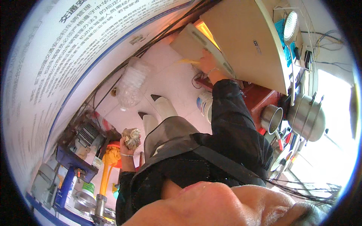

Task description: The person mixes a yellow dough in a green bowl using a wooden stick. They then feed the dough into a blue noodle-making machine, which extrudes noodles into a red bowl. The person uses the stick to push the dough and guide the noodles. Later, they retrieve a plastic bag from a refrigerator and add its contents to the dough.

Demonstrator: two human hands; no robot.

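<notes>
Left hand (127, 143) is clenched tight around a crumpled brownish wad (131, 138), held up beside the dark skirt. Right hand (207, 62) reaches well away to the open beige door (196, 43) of a cabinet (245, 41), fingers on its edge; I can't tell whether they're closed on it. My read: door's already open, wad not yet put anywhere. The wad sits in the left hand, far from the right.
</notes>
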